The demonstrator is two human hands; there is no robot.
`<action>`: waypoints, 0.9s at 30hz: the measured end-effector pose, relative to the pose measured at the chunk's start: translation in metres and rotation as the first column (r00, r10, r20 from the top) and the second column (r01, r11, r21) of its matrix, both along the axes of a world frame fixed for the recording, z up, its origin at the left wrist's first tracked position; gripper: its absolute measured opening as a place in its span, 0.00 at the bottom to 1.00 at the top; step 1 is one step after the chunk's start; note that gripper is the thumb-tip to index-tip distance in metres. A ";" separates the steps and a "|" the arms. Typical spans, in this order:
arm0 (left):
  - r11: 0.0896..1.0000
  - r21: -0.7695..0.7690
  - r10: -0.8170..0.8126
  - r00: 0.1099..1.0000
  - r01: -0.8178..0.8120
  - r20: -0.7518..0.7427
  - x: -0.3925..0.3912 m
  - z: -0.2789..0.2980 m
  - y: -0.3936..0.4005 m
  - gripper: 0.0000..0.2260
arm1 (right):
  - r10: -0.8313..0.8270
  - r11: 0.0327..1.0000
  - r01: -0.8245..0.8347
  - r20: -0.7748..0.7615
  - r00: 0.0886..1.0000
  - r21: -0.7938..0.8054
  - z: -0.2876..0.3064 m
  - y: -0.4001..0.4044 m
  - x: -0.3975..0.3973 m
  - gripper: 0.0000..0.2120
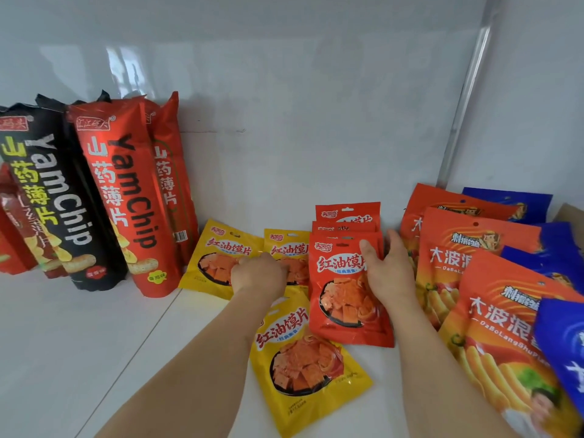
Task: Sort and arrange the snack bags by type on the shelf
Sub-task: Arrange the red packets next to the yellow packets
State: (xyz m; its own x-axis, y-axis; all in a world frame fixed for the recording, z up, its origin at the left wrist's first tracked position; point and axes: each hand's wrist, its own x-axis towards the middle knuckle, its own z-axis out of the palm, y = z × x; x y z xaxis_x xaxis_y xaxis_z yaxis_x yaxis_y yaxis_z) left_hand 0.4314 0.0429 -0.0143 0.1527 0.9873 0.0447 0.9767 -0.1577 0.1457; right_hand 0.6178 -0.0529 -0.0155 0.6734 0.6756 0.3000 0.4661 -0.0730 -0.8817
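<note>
The step in hand seems to be the grouping of the small pouches by colour on the white shelf point(94, 327). To do it well, I think each hand should move only one pouch at a time, keep it flat or leaning like its neighbours, and set yellow with yellow and red with red, so the printed fronts all face out.

The right hand point(387, 270), right of the centre of the frame, grasps the front red pouch point(344, 298) at its upper right edge, with the thumb laid over the front. This pouch leans on two more red pouches point(347, 213) that stand just behind it.

The left hand point(259, 275), at the centre, has curled fingers that rest on a yellow pouch point(289, 248); I cannot tell if it really pinches it. Another yellow pouch point(218, 251) leans just to the left of this hand, and a third yellow pouch point(309, 368) lies flat below it, lower centre, apart from the other two.

The tall yam chip bags point(126, 197) stand at the left of the frame, and the big orange bags point(493, 327) and blue bags point(562, 336) overlap at the right.
</note>
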 end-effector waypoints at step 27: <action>0.967 -0.208 0.217 0.047 -0.144 0.975 -0.106 -0.002 -0.034 0.04 | 0.002 0.987 0.116 0.733 0.680 -0.110 -0.046 -0.085 -0.126 0.11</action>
